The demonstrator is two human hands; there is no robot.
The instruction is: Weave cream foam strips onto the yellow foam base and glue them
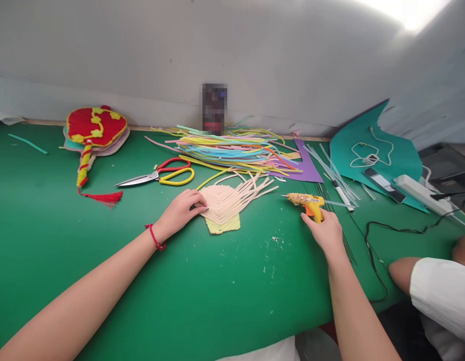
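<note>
Head view has your right hand (326,231) wrapped round the yellow glue gun (311,202), your left hand (183,210) touching the pale strips (222,203), pinching or not, can't tell.

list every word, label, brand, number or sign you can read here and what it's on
No readable text anywhere.
Small red mark on the steel scissors with red and yellow handles: too small to read.
Dark upright rectangular object: pixelated, unreadable.
Yellow-and-orange plastic glue gun: no legible lettering.
</note>
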